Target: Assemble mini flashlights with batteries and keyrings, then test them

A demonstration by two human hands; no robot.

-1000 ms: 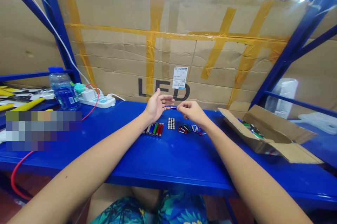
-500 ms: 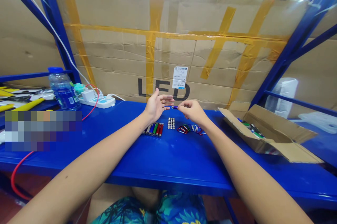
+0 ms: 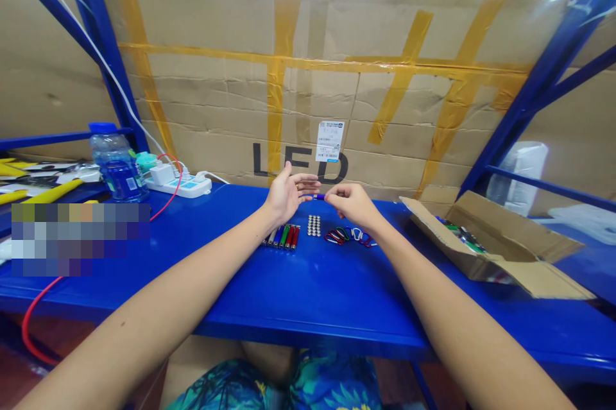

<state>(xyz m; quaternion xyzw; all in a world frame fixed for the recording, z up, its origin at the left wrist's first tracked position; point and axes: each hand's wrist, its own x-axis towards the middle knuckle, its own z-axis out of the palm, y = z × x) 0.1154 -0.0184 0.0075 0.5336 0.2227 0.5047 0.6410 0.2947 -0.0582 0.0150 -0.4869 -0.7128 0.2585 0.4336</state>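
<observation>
My right hand (image 3: 352, 202) pinches one end of a slim blue flashlight (image 3: 319, 197), held level above the table. Its silver end points toward my left hand (image 3: 285, 195), which is open with the fingers stretched out and the palm turned inward. Whether the left fingertips touch the silver end, I cannot tell. Below the left hand lies a row of slim metal flashlights (image 3: 287, 238) in red, green, blue and silver, partly covered by the forearm. Small silver button cells (image 3: 314, 226) stand in a neat grid beside them. Coloured carabiners (image 3: 335, 237) lie below my right hand.
An open cardboard box (image 3: 500, 249) with coloured pieces inside stands at the right of the blue table (image 3: 308, 294). At the left are a plastic bottle (image 3: 118, 169), a white power strip (image 3: 187, 186) and a red cable (image 3: 41, 307). A big cardboard sheet (image 3: 216, 102) closes off the back.
Hardly anything differs. Both hands keep their places around the blue flashlight, and the whole view has shifted very slightly.
</observation>
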